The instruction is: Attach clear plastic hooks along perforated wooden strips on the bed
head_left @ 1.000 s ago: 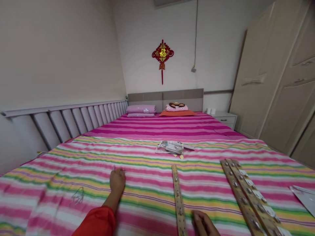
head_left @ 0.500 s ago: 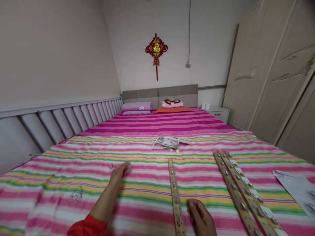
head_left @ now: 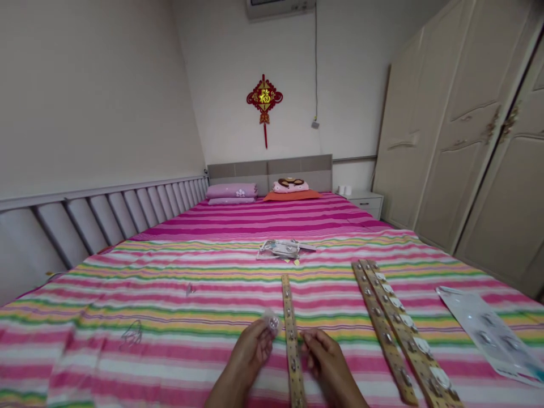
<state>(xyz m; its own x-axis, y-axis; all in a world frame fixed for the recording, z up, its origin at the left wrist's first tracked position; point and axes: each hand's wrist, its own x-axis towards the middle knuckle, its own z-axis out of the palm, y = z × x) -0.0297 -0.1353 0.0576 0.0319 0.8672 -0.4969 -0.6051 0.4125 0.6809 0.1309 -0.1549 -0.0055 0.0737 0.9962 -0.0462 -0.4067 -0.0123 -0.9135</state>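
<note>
A narrow wooden strip (head_left: 290, 328) studded with small metal pieces lies lengthwise on the striped bedsheet (head_left: 170, 306) in front of me. My left hand (head_left: 250, 354) is just left of the strip, fingers pinched on a small clear round piece (head_left: 271, 322). My right hand (head_left: 325, 360) rests just right of the strip, fingers curled against its edge. Another small clear piece (head_left: 189, 289) lies on the sheet further left.
Two more studded wooden strips (head_left: 389, 323) lie side by side to the right. A clear plastic sheet (head_left: 484, 334) sits at the far right, a heap of plastic bags (head_left: 283, 249) mid-bed. A wire tangle (head_left: 131, 335) lies left. Wardrobe (head_left: 467, 141) on the right, pillows (head_left: 232, 191) at the headboard.
My left hand drew back from the sheet on the left to the strip, now pinching a small clear piece. My right hand stayed beside the strip. The view shifted right.
</note>
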